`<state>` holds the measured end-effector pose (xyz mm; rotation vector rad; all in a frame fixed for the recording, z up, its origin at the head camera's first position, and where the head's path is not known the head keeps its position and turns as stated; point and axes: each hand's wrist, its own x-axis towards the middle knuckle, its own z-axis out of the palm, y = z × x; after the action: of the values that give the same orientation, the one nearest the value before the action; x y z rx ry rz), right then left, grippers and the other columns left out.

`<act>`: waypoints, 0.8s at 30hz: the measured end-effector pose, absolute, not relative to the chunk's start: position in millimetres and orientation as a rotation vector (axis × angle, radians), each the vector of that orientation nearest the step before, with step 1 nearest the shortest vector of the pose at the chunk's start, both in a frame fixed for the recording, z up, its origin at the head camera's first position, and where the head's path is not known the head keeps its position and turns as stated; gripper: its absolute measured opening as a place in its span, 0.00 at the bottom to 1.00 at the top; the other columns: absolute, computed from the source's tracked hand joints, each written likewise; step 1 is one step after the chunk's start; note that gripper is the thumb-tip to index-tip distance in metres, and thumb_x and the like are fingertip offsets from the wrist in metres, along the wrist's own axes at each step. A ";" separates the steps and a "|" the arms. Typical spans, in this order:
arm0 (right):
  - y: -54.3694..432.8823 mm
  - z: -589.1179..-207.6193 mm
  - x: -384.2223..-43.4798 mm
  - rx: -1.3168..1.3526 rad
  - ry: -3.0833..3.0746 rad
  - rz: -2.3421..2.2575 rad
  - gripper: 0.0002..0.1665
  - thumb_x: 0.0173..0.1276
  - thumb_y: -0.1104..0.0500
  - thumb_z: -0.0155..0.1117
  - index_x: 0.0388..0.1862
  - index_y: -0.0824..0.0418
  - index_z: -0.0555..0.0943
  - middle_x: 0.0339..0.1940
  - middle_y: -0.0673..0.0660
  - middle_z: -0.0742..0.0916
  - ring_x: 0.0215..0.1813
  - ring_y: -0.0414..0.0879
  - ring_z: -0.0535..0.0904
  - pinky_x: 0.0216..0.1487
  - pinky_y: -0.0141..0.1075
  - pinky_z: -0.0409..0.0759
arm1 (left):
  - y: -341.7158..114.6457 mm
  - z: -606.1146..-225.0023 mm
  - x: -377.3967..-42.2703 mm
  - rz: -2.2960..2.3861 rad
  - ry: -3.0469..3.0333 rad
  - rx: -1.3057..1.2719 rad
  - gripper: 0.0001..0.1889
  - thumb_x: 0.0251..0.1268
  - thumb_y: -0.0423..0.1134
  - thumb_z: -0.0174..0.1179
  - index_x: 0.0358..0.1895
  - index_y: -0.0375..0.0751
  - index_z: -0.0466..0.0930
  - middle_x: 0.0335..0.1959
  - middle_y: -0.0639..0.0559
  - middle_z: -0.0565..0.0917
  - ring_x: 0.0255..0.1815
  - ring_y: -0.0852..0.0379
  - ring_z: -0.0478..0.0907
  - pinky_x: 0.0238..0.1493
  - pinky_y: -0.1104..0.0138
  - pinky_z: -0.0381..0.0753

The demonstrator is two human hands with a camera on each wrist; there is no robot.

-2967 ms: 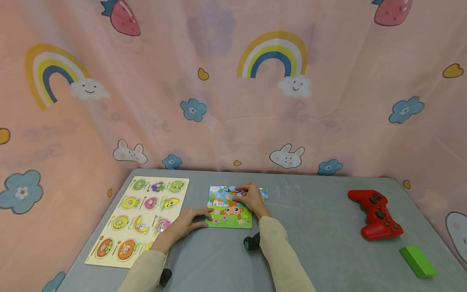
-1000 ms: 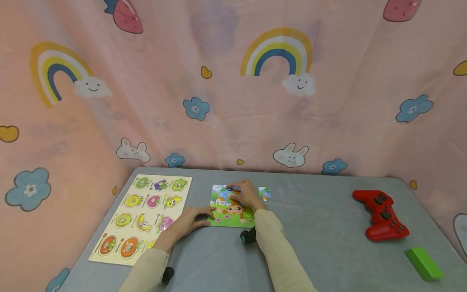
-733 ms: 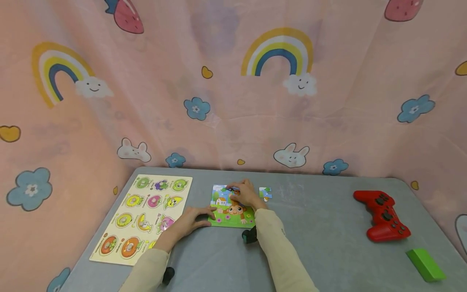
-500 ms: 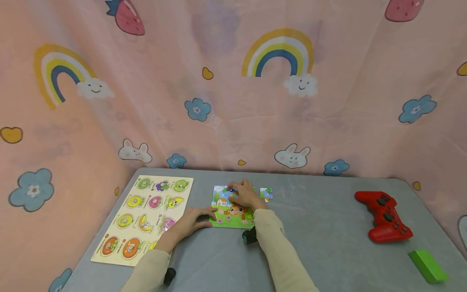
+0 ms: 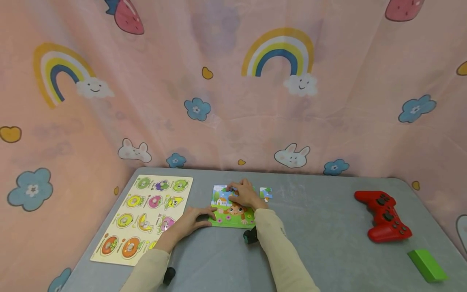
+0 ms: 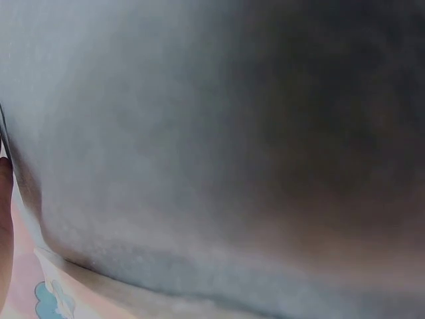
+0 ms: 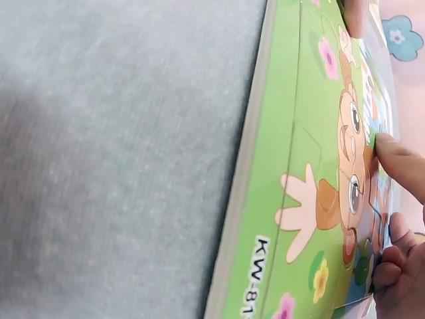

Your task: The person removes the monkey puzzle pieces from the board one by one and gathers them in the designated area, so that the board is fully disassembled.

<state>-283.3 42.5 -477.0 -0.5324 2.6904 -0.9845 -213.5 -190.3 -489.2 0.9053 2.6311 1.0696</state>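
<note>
Grip of right hand [image 5: 248, 196] on puzzle [image 5: 227, 222]: can't tell; left hand [image 5: 192, 219] loose at edge. Probably piece-fitting; next likely calls for loose piece [image 5: 265, 192].

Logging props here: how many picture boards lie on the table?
2: the fruit board at the left, partly behind the left sleeve, and the monkey board at the centre, partly covered by the right hand.
</note>
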 end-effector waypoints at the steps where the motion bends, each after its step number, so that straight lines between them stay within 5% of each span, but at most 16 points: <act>1: 42.8 -476.7 -282.9 -0.529 2.686 -0.995 0.13 0.68 0.58 0.64 0.50 0.53 0.79 0.45 0.60 0.68 0.48 0.55 0.61 0.45 0.47 0.65 | -190.1 -489.1 -213.4 1.070 2.631 0.902 0.08 0.63 0.39 0.62 0.45 0.46 0.83 0.62 0.48 0.77 0.67 0.47 0.69 0.65 0.50 0.66; 10: 49.6 -483.3 -278.0 -0.507 2.686 -1.196 0.18 0.64 0.58 0.68 0.53 0.57 0.81 0.54 0.66 0.71 0.54 0.58 0.66 0.54 0.54 0.69 | -190.1 -490.7 -213.2 1.064 2.630 0.888 0.09 0.64 0.41 0.62 0.46 0.47 0.83 0.62 0.50 0.77 0.67 0.48 0.68 0.65 0.50 0.66; 17: 52.7 -496.3 -277.4 -0.396 2.707 -1.427 0.20 0.57 0.59 0.74 0.49 0.63 0.83 0.45 0.60 0.74 0.37 0.48 0.66 0.39 0.39 0.67 | -191.4 -491.4 -214.6 1.066 2.629 0.911 0.09 0.63 0.40 0.62 0.45 0.47 0.83 0.62 0.49 0.77 0.67 0.48 0.68 0.65 0.51 0.67; 24: 54.1 -506.7 -277.1 -0.277 2.783 -1.545 0.20 0.51 0.58 0.78 0.41 0.65 0.85 0.37 0.58 0.75 0.33 0.46 0.66 0.36 0.37 0.67 | -190.8 -492.4 -215.0 1.070 2.624 0.914 0.08 0.63 0.39 0.63 0.45 0.47 0.83 0.62 0.48 0.77 0.67 0.48 0.68 0.65 0.50 0.66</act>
<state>-277.1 54.1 -506.7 -0.2774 2.7833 -1.5450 -215.0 -190.8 -492.4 0.9137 2.6240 1.0696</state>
